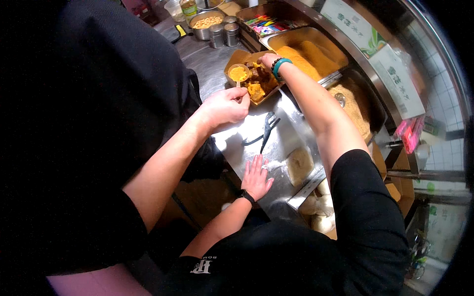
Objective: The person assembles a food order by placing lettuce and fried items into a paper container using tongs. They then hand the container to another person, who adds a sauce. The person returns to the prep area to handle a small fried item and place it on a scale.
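Note:
My left hand [256, 178] lies flat on the steel counter [229, 135], fingers spread and holding nothing, with a watch on its wrist. Just beyond its fingertips is a slim black utensil [268, 129]. My right hand [268, 60], with bracelets at the wrist, reaches to the far side of a brown paper food box [257, 98]. Its fingers are bent and close together among the food; what they grip is hidden. Dark brown and yellow pieces [264, 79] fill the box. A co-worker's hand [229, 104] from the left holds a small scoop [238, 74] of yellow powder over it.
Steel pans of orange-yellow powder [313, 56] and tan crumbs [353, 106] line the right side. Behind are a pot of nuts [207, 22], metal shakers [223, 35] and a tray of colourful packets [269, 23]. The co-worker's dark-clothed body [118, 98] blocks the left.

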The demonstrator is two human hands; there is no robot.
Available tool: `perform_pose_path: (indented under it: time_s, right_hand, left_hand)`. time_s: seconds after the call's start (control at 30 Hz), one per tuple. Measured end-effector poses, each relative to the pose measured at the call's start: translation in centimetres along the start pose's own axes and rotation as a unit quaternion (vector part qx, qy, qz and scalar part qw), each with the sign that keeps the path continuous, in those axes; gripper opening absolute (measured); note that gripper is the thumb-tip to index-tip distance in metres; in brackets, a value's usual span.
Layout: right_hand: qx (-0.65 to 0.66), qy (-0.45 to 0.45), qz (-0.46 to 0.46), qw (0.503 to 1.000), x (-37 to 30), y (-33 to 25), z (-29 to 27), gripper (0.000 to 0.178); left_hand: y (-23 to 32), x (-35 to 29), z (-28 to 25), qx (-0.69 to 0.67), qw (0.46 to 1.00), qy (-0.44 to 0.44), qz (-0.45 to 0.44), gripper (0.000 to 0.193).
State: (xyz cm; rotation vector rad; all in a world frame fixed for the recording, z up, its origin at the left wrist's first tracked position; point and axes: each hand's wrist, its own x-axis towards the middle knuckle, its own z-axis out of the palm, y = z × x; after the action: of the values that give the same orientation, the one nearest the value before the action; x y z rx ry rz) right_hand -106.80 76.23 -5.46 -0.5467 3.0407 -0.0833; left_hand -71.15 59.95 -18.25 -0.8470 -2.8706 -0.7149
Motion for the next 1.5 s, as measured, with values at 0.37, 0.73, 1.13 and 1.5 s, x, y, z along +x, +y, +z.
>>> perform_pose_path:
  time_s: [0.37, 0.73, 1.13, 1.5]
  right_hand:
    - [-0.038, -0.104, -0.030, 0.993, 1.5, 0.5, 0.4, 0.041]
    - [-0.050, -0.038, -0.135, 0.989, -1.1, 0.4, 0.6, 0.040]
    - [-0.134, 0.038, -0.111, 0.984, -3.3, -1.4, -3.0, 0.034]
    - [0.512, -0.059, 0.183, 0.837, -6.3, 1.5, -3.7, 0.031]
  left_hand:
    - [0.1, 0.1, -0.4, -0.010, 1.000, -0.005, -0.008, 0.054]
    - [-0.2, 0.0, -0.3, -0.031, 0.999, 0.017, -0.006, 0.053]
    - [-0.3, -0.2, -0.2, -0.019, 1.000, 0.011, -0.007, 0.054]
    - [-0.5, -0.4, -0.1, 0.006, 0.999, 0.038, 0.016, 0.053]
